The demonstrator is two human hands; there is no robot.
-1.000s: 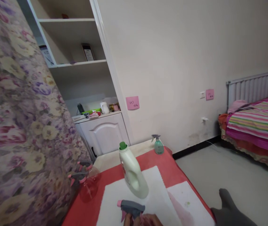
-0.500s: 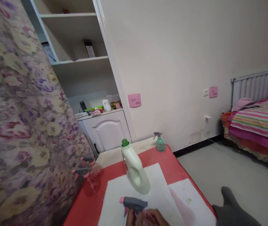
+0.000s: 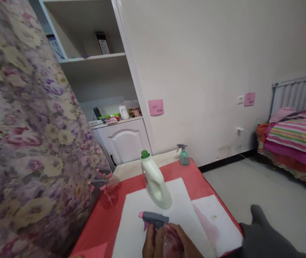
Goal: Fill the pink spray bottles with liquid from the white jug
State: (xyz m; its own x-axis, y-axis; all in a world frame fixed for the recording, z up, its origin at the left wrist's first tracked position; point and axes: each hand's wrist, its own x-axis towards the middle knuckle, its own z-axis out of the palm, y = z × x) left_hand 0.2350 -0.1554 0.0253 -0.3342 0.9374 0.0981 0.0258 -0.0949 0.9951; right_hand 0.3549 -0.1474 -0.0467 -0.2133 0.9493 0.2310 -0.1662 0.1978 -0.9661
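Note:
Close in front of me, both hands are on a spray bottle (image 3: 156,217) with a grey trigger head, a pink nozzle pointing left and a clear pinkish body. The fingers of my left hand (image 3: 152,243) are closed at the neck, just beneath the head. My right hand (image 3: 184,243) wraps round the body, hiding part of it. Beyond them a pale green detergent jug (image 3: 156,186) with a green cap stands on a white sheet (image 3: 131,215). Two more clear pink spray bottles (image 3: 109,195) stand at the left, partly overlapping.
A green spray bottle (image 3: 184,157) stands at the far right corner of the red-covered table (image 3: 175,168). Another white sheet with a pink stain (image 3: 209,229) lies at the right. A floral curtain (image 3: 31,143) borders the left; a cabinet (image 3: 123,139) stands behind.
The view has tipped slightly downward, so the hands and the bottle's body show more fully. Both hands stay on the spray bottle, and the jug stands in the same place.

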